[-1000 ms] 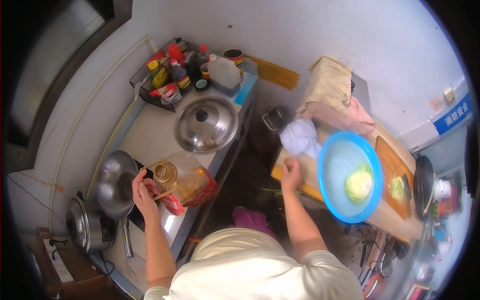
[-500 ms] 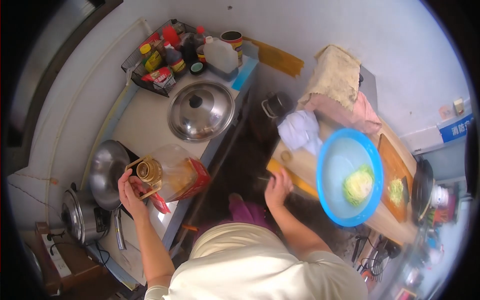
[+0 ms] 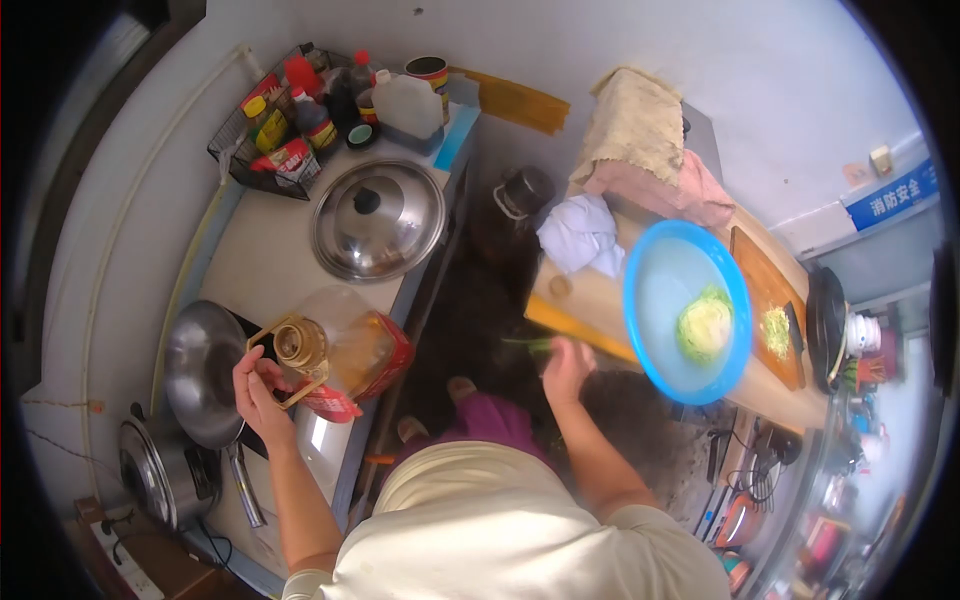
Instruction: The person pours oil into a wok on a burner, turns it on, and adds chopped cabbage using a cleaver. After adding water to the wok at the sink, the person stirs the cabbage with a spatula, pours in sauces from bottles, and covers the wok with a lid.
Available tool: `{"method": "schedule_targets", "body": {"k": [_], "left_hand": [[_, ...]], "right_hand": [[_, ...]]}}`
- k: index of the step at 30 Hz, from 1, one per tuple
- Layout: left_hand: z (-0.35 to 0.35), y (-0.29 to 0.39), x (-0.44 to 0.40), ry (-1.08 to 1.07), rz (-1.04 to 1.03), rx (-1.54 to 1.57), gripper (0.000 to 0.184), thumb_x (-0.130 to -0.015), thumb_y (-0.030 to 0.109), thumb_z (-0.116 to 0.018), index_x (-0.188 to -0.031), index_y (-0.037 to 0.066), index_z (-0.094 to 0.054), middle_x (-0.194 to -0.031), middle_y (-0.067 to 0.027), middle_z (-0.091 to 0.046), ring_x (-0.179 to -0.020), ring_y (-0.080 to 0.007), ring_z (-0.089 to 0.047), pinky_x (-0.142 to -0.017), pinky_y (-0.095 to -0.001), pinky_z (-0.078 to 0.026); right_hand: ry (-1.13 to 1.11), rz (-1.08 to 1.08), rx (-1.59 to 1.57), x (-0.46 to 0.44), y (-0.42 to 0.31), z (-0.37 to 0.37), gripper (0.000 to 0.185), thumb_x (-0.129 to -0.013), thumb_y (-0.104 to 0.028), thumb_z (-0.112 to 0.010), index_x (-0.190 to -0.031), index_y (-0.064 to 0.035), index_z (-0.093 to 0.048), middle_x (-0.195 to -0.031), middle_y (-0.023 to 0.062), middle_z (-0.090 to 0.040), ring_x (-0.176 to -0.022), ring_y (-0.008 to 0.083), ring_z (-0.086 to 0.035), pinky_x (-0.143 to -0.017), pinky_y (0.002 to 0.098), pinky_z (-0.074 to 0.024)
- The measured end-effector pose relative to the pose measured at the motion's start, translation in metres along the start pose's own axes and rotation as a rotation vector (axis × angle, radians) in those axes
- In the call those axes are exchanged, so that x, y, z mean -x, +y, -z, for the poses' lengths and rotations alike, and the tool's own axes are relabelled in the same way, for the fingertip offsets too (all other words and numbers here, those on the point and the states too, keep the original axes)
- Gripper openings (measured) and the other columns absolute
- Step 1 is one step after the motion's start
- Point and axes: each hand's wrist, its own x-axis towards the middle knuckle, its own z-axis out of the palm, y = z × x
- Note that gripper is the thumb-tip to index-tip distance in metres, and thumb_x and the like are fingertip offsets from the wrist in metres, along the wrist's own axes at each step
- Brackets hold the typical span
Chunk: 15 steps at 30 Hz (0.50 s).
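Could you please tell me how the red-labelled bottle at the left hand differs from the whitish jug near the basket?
The bottle carries a red label; the jug shows none on its visible side. The bottle's neck is golden, while the jug's is whitish. The left hand grips the bottle's handle, whereas the jug stands untouched on the counter. Both look like translucent containers.

The left grip (image 3: pixel 262 396) holds a plastic bottle (image 3: pixel 352 345) beside a pan (image 3: pixel 203 372).

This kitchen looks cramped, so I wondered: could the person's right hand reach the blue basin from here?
Probably yes: the right hand is near the edge of the table, and nothing visible seems to stand between that hand and the blue basin.
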Motion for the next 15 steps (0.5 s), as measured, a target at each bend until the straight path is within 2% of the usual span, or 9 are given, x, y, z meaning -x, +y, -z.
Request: {"method": "schedule_targets", "body": {"k": [3,4,7,10,15], "left_hand": [[0.007,-0.003,-0.002,-0.062,-0.015,-0.037,0.028,-0.096,0.014,-0.034,-0.110,0.001,-0.055,-0.078,-0.0034,-0.052,-0.059,-0.0056,-0.044,-0.055,-0.0188,-0.038],[0.008,-0.003,-0.003,-0.079,-0.026,-0.027,0.028,-0.095,0.012,-0.034,-0.109,0.001,-0.055,-0.078,-0.0032,-0.052,-0.059,-0.0054,-0.044,-0.056,-0.0188,-0.038],[0.009,-0.001,-0.005,-0.095,-0.025,-0.005,0.028,-0.095,0.011,-0.033,-0.110,0.001,-0.055,-0.078,-0.0033,-0.052,-0.060,-0.0056,-0.044,-0.056,-0.0191,-0.038],[0.009,0.001,-0.006,-0.097,0.002,-0.007,0.029,-0.095,0.011,-0.033,-0.110,0.001,-0.055,-0.078,-0.0033,-0.052,-0.061,-0.0057,-0.044,-0.056,-0.0192,-0.038],[0.008,0.003,-0.009,-0.119,-0.012,-0.051,0.029,-0.095,0.012,-0.033,-0.109,0.000,-0.055,-0.078,-0.0033,-0.051,-0.060,-0.0058,-0.044,-0.056,-0.0193,-0.038]], "right_hand": [[0.123,-0.070,0.234,-0.011,0.005,-0.005,0.028,-0.074,-0.009,-0.063,-0.101,-0.0176,-0.063,-0.096,0.0033,-0.055,-0.098,0.0279,-0.048,-0.081,0.0424,-0.0345],[0.085,-0.108,0.284,-0.015,0.012,-0.007,0.039,-0.072,-0.017,-0.070,-0.110,-0.0224,-0.062,-0.102,0.0046,-0.052,-0.100,0.0286,-0.046,-0.082,0.0425,-0.0347],[0.029,-0.132,0.330,-0.028,0.018,-0.011,0.038,-0.069,-0.017,-0.073,-0.105,-0.0232,-0.062,-0.099,0.0043,-0.051,-0.097,0.0281,-0.046,-0.081,0.0420,-0.0350],[0.052,-0.169,0.364,-0.033,0.023,-0.021,0.035,-0.067,-0.018,-0.075,-0.100,-0.0233,-0.062,-0.097,0.0042,-0.050,-0.096,0.0278,-0.046,-0.081,0.0420,-0.0355],[0.142,-0.112,0.374,-0.041,0.031,-0.040,0.025,-0.070,-0.020,-0.072,-0.093,-0.0239,-0.063,-0.093,0.0032,-0.051,-0.092,0.0276,-0.048,-0.077,0.0415,-0.0360]]}}
